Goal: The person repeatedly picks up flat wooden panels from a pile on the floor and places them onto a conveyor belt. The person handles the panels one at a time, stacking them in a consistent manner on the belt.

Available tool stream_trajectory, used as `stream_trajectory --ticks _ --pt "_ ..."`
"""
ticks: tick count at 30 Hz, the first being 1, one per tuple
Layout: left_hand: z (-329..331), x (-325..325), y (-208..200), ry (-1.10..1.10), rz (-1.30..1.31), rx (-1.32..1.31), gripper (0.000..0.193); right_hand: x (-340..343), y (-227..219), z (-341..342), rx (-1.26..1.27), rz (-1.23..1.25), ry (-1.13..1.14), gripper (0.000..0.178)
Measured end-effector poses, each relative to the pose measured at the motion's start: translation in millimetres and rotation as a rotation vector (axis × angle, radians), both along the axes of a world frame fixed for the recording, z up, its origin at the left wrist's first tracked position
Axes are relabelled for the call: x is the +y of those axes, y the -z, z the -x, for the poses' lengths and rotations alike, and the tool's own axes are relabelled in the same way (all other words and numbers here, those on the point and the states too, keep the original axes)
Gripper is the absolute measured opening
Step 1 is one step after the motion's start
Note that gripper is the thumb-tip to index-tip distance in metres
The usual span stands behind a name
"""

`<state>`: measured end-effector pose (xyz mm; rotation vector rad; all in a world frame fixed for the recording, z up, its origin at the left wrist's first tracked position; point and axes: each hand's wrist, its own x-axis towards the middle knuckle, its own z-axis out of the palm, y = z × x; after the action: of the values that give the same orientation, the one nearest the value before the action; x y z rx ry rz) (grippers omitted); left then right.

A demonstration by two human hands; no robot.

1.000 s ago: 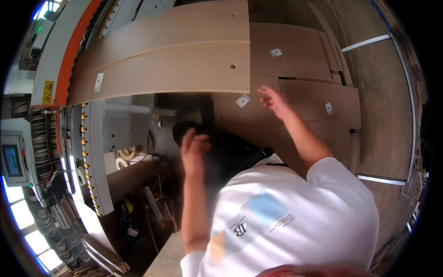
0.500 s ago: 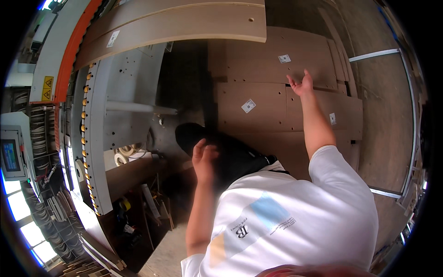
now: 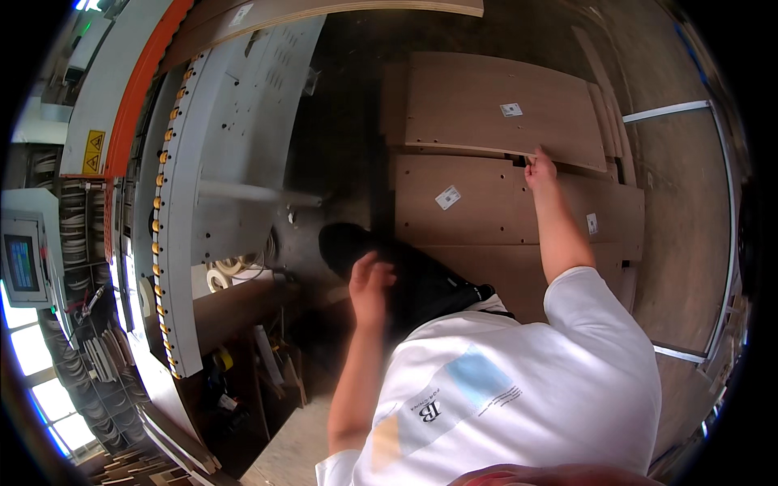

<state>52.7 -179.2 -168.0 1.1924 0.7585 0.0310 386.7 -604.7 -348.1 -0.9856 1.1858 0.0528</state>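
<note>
My right hand [image 3: 540,171] is closed on the near edge of a flat brown board [image 3: 474,101] that bears a small white label. Its thumb lies on top and the fingers are partly hidden at the edge. That board is the topmost at the far side of the stack and its near edge looks slightly raised. Below it lies another brown board [image 3: 417,215], also labelled, with small drilled holes. My left hand [image 3: 371,287] hangs in the air over my dark trouser leg, fingers loosely bent and apart, holding nothing.
On the left runs a grey machine with a row of yellow rollers [image 3: 158,225] and an orange strip [image 3: 146,89]. A long board [image 3: 316,18] lies across its far end. A control screen [image 3: 22,261] stands far left. A metal frame [image 3: 724,235] lies on the floor at right.
My right hand has come down from above the boards, open before, and taken hold of the far board's near edge. My left hand stays raised, and the board on the machine appears farther away.
</note>
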Motion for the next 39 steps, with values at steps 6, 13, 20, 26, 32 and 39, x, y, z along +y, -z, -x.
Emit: stream_trajectory --ticks 6,13,20,26,32,39 --pt "-33.2 -10.1 -13.7 0.257 -0.046 0.081 0.039 48.3 -50.6 61.2 -0.075 -0.057 -0.168 0.023" --pt "-105.2 -80.4 14.8 0.405 0.354 0.048 0.058 102.3 -115.7 169.5 -0.016 -0.263 -0.212 0.026" --pt "-126.5 -102.1 69.7 0.242 0.568 0.147 0.051 117.7 -159.9 257.8 0.140 -0.336 -0.291 0.021" --pt "-121.2 -93.6 63.3 0.062 0.569 0.138 0.027 91.9 -197.3 256.8 -0.003 -0.362 -0.924 0.027" --pt "-92.4 -81.7 47.7 -0.033 0.517 -0.032 0.018 22.5 -187.6 205.4 -0.475 1.152 -1.146 0.048" --pt "-54.0 -50.8 -36.6 -0.106 0.517 -0.188 0.031 -46.9 -106.5 183.7 -0.079 0.413 -0.810 0.071"
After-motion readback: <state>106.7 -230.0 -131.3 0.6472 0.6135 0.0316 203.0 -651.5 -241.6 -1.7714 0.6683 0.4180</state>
